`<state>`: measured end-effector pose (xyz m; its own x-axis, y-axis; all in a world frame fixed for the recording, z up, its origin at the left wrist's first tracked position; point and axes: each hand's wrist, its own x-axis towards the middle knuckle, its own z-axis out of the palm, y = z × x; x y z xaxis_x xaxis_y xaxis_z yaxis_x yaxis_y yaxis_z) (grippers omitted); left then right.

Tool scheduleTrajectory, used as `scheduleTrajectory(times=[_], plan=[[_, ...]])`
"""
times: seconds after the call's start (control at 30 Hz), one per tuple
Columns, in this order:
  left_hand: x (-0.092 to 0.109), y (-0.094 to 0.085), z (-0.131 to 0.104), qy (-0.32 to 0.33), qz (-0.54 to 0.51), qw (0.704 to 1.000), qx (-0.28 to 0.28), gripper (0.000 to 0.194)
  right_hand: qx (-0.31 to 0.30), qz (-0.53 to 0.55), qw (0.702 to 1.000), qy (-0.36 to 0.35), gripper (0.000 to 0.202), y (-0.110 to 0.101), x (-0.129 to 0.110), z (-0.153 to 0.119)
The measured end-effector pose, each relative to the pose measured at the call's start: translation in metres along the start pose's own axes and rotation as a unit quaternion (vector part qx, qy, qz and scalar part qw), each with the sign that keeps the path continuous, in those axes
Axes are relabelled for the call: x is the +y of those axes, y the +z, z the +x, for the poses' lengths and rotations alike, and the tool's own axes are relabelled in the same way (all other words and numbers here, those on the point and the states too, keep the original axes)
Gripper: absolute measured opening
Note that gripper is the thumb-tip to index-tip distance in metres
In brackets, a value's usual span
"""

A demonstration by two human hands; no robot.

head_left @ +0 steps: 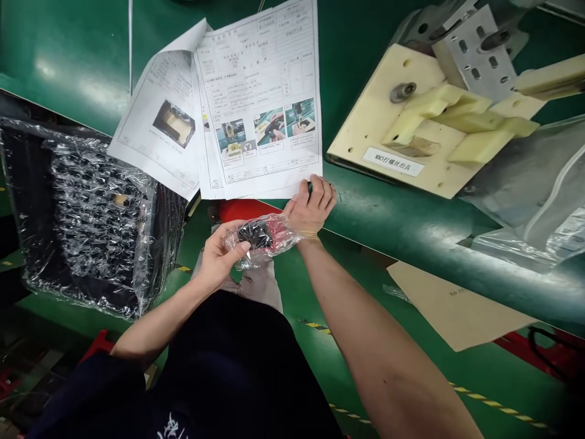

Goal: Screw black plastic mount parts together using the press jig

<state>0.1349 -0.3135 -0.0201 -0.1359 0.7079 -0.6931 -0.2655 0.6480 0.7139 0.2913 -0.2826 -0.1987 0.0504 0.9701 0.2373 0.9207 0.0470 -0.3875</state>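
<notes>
My left hand is closed on a clear plastic bag, with the thumb on top. Inside the bag sits a black part; wrinkles and glare hide its exact kind. The bag's far end reaches to my right wrist, and red shows through the film. At the table edge, my right hand lies by the lower right corner of a printed instruction sheet. Its fingers are bent and somewhat apart, with no held thing visible. Another printed sheet, with a curled top, lies partly under the first.
On the left stands a black tray of black parts wrapped in clear film. A cream fixture with a label and metal bracket sits on the green table at right, beside a plastic bag. Brown cardboard is below.
</notes>
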Motion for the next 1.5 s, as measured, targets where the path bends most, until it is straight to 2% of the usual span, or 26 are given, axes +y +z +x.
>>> scheduleTrajectory(times=[0.17, 0.43, 0.53, 0.6, 0.73, 0.8, 0.9, 1.07, 1.3, 1.5], plan=[[0.004, -0.002, -0.004, 0.006, 0.008, 0.999, 0.046, 0.042, 0.022, 0.001, 1.000, -0.002, 0.043, 0.002, -0.001, 0.000], [0.014, 0.000, -0.005, -0.022, -0.022, 0.996, 0.082, 0.043, -0.021, 0.007, 1.000, 0.023, 0.045, 0.001, -0.001, -0.001], [0.019, -0.001, -0.001, -0.056, -0.065, 0.994, 0.060, 0.039, -0.020, 0.000, 1.000, 0.019, 0.044, 0.000, 0.000, -0.001], [0.022, -0.002, 0.003, -0.101, -0.109, 0.988, 0.030, 0.038, -0.015, -0.002, 1.000, 0.017, 0.043, 0.001, 0.000, -0.001], [0.029, -0.008, 0.012, -0.233, -0.233, 0.944, -0.016, 0.029, 0.010, -0.003, 1.000, 0.012, 0.043, 0.005, 0.002, -0.001], [0.032, -0.010, 0.015, -0.268, -0.272, 0.923, -0.041, 0.028, 0.010, -0.002, 1.000, 0.016, 0.042, 0.008, 0.002, -0.001], [0.036, -0.010, 0.016, -0.282, -0.277, 0.916, -0.075, 0.032, -0.005, 0.008, 0.999, 0.031, 0.041, 0.009, 0.003, -0.001], [0.035, -0.008, 0.014, -0.290, -0.288, 0.909, -0.080, 0.036, -0.014, 0.028, 0.999, 0.028, 0.042, 0.009, 0.003, 0.000], [0.034, -0.007, 0.013, -0.312, -0.303, 0.894, -0.105, 0.030, -0.005, 0.020, 0.999, 0.027, 0.044, 0.011, 0.003, -0.002], [0.035, -0.003, 0.011, -0.307, -0.312, 0.893, -0.107, 0.023, -0.025, 0.022, 0.999, 0.043, 0.042, 0.010, 0.002, -0.001]])
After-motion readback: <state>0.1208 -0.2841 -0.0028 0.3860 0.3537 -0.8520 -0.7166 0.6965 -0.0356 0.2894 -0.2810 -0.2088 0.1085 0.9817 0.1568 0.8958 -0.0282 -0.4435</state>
